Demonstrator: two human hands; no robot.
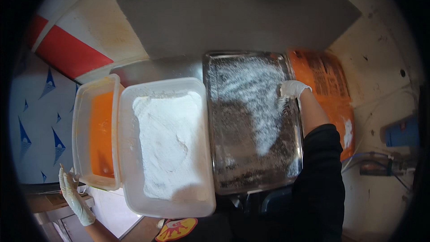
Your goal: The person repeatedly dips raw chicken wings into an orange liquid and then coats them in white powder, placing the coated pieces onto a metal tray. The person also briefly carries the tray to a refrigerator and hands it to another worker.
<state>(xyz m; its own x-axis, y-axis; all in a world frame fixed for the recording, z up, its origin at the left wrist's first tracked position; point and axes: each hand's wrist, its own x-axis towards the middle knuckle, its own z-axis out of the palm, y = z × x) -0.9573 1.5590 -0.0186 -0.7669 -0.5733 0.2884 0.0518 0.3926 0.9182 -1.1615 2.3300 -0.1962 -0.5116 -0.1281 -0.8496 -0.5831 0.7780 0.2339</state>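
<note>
My right hand (293, 89), in a thin white glove, is over the right edge of a dark metal baking tray (231, 121). Its fingers are blurred, so whether they hold anything cannot be made out. White powder (260, 97) lies in streaks across the upper and middle part of the tray. My left hand (72, 193), also gloved and with stains on it, has its fingers apart at the lower left corner of a translucent plastic tub (116, 117) of orange liquid (102, 134). Between that tub and the tray stands a larger plastic bin (168, 208) of white powder (164, 144).
Right of the tray lies an orange printed bag (320, 74), partly behind my arm. Cables (369, 156) and a blue object (401, 132) are at the far right. A grey panel (231, 13) rises behind; a blue-patterned panel (43, 117) borders the left.
</note>
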